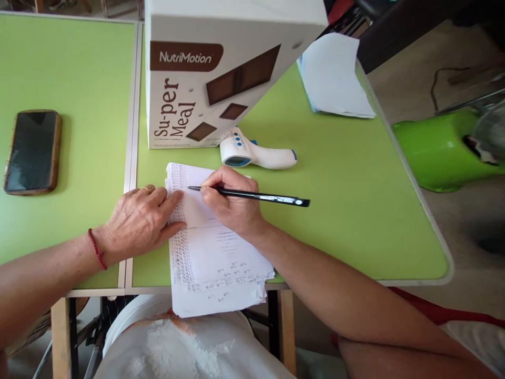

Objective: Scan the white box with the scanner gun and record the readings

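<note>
A stack of white papers lies at the near edge of the green table, its bottom sheets hanging over the edge. Small handwritten marks run down its left side and along the lower part. My right hand grips a black pen, its tip at the upper part of the top sheet, close to the written columns. With a ring and a red bracelet, my left hand lies palm down, fingers stretched out, fingertips and thumb on the paper's left edge. Just beyond the papers rests a white and blue infrared thermometer.
A tall white box stands on the green table behind the papers. At far left lies a phone. More white sheets sit at the back right. Beyond the table's right edge is a green bucket.
</note>
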The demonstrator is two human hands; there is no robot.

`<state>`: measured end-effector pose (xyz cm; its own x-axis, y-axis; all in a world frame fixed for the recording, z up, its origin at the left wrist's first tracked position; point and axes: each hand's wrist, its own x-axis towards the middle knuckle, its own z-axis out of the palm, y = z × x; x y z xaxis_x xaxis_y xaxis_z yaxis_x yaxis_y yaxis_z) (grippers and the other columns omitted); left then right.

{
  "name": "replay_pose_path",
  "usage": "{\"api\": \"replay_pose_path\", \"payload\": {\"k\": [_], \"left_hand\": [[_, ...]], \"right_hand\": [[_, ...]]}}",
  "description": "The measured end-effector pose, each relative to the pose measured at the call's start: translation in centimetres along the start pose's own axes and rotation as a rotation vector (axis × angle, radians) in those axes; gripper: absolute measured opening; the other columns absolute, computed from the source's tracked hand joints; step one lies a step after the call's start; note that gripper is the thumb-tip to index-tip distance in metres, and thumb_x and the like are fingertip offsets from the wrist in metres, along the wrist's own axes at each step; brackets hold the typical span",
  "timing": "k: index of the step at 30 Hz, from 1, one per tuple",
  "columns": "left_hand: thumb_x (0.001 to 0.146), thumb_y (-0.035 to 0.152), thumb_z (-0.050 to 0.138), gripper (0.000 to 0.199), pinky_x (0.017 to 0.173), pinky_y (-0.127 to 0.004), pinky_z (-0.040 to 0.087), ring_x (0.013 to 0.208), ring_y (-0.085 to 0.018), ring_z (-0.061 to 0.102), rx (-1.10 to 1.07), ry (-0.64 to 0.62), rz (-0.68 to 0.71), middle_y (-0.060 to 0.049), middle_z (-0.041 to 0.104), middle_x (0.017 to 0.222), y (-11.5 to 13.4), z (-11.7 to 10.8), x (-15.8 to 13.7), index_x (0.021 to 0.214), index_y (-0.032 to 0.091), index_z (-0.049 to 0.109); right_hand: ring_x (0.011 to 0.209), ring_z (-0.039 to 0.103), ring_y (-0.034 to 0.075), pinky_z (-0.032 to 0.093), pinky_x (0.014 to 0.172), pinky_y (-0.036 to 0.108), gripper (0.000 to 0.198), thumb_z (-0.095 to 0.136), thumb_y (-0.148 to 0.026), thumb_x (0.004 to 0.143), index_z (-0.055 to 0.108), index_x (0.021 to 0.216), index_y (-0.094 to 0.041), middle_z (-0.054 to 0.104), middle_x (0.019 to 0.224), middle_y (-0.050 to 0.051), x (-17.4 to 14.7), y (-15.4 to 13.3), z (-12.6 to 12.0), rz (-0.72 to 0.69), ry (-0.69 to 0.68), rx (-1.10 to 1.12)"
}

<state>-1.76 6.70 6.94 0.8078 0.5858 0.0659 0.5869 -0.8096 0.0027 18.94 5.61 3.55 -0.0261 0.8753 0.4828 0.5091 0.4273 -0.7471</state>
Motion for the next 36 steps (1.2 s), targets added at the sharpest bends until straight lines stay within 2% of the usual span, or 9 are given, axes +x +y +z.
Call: {"api": "replay_pose_path", "payload": {"k": [4,9,13,18,23,28,31,34,36], "left_hand": [[0.097,0.050,0.061,0.046,0.055,-0.037,0.044,0.071,-0.027,0.065,-0.002,0.003,0.002,-0.007,0.067,0.084,0.0,0.0,0.1,0.121,0.011,0.067],[0.098,0.052,0.059,0.048,0.057,-0.037,0.046,0.076,-0.028,0.065,-0.007,-0.079,-0.027,-0.008,0.067,0.088,0.0,-0.1,0.1,0.125,0.012,0.065],[0.101,0.052,0.054,0.051,0.062,-0.038,0.049,0.082,-0.029,0.066,-0.016,-0.151,-0.052,-0.009,0.067,0.093,0.1,-0.2,0.1,0.131,0.012,0.062],[0.101,0.053,0.054,0.053,0.069,-0.039,0.053,0.086,-0.029,0.067,-0.024,-0.199,-0.104,-0.011,0.068,0.096,0.1,-0.7,0.2,0.133,0.011,0.062],[0.102,0.049,0.055,0.050,0.070,-0.041,0.054,0.090,-0.032,0.067,-0.034,-0.178,-0.162,-0.013,0.069,0.098,-0.1,-0.7,0.5,0.132,0.010,0.061],[0.100,0.047,0.058,0.046,0.067,-0.039,0.052,0.087,-0.031,0.067,-0.060,-0.123,-0.166,-0.013,0.069,0.095,-0.3,-0.4,0.3,0.128,0.011,0.064],[0.095,0.039,0.065,0.034,0.065,-0.033,0.048,0.079,-0.025,0.066,-0.203,-0.106,-0.200,-0.009,0.068,0.089,-1.1,-1.3,0.4,0.116,0.012,0.067],[0.089,0.035,0.071,0.023,0.061,-0.029,0.043,0.067,-0.018,0.060,-0.343,-0.080,-0.339,-0.004,0.064,0.080,-3.4,-2.9,1.1,0.094,0.013,0.066],[0.083,0.037,0.076,0.028,0.063,-0.031,0.042,0.068,-0.019,0.059,-0.341,-0.048,-0.454,-0.003,0.064,0.080,-5.5,-3.6,2.1,0.092,0.014,0.063]], "right_hand": [[0.047,0.046,0.010,0.037,0.047,0.025,0.018,0.056,-0.015,0.080,0.048,0.067,-0.024,0.053,0.056,-0.007,-0.1,-0.4,-0.3,-0.058,0.036,-0.062],[0.062,0.059,0.017,0.048,0.059,0.031,0.014,0.059,-0.011,0.084,0.059,0.081,-0.025,0.062,0.069,0.000,0.5,-2.0,-2.6,-0.300,0.216,-0.296],[0.069,0.062,0.021,0.048,0.063,0.034,0.016,0.058,-0.006,0.086,0.067,0.086,-0.019,0.068,0.072,0.007,0.8,-3.5,-5.6,-0.410,0.082,-0.614],[0.070,0.060,0.021,0.040,0.061,0.033,0.023,0.056,-0.004,0.086,0.070,0.072,-0.016,0.070,0.073,0.008,-0.2,-4.4,-8.4,-0.370,-0.275,-0.984],[0.071,0.058,0.022,0.039,0.065,0.035,0.024,0.055,-0.005,0.083,0.068,0.068,-0.018,0.068,0.072,0.007,-1.5,-2.9,-8.7,-0.238,-0.491,-0.968],[0.070,0.057,0.022,0.038,0.063,0.035,0.020,0.058,-0.008,0.079,0.067,0.066,-0.021,0.066,0.070,0.007,-2.4,-1.3,-7.9,-0.132,-0.528,-0.853],[0.072,0.060,0.023,0.042,0.065,0.036,0.016,0.059,-0.010,0.080,0.070,0.076,-0.021,0.068,0.073,0.006,-1.9,-0.7,-8.6,-0.069,-0.509,-0.710],[0.075,0.062,0.024,0.047,0.067,0.038,0.018,0.064,-0.015,0.081,0.074,0.095,-0.021,0.070,0.080,0.006,-0.1,0.6,-9.8,-0.012,-0.423,-0.636],[0.083,0.064,0.028,0.050,0.072,0.043,0.031,0.070,-0.016,0.075,0.074,0.106,-0.020,0.072,0.093,0.012,1.6,1.9,-10.4,0.033,-0.321,-0.715]]}}
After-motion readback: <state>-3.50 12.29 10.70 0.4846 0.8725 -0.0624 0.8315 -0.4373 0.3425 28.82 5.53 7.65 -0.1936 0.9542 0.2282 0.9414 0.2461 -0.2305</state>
